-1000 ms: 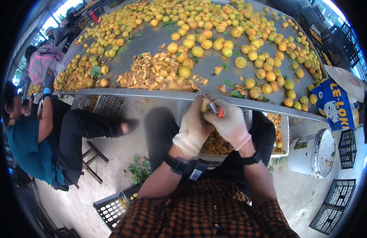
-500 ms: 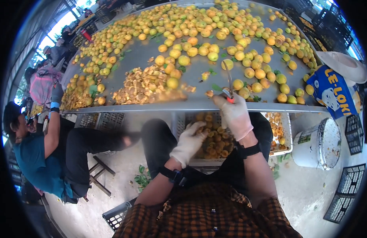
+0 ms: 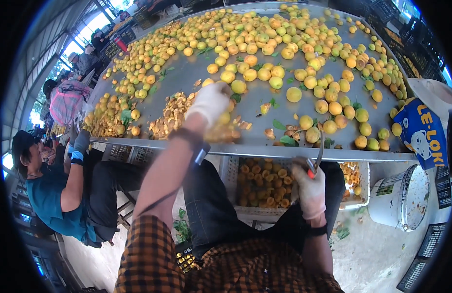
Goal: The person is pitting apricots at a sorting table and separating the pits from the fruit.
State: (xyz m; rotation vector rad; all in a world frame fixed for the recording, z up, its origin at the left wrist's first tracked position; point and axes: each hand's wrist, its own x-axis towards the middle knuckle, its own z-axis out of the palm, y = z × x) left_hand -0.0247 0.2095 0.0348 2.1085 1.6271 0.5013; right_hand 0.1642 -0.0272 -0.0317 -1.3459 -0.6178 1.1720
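White gloves (image 3: 206, 108) cover both hands. The left hand (image 3: 210, 102) is over the metal table (image 3: 265, 152), its fingertips by the whole fruit (image 3: 238, 87) next to a pile of cut pieces (image 3: 174, 116); whether it grips one, the view does not tell. The right hand (image 3: 309, 188) is closed around a curved knife (image 3: 320, 151), blade upward, near the table's front edge. Below, between the knees, a crate (image 3: 255, 211) contains halved fruit (image 3: 267, 183). More whole fruit spreads across the table. To the right are a white bucket (image 3: 386, 196) and a blue bag (image 3: 407, 124). At the left sits a co-worker (image 3: 50, 200) in teal.
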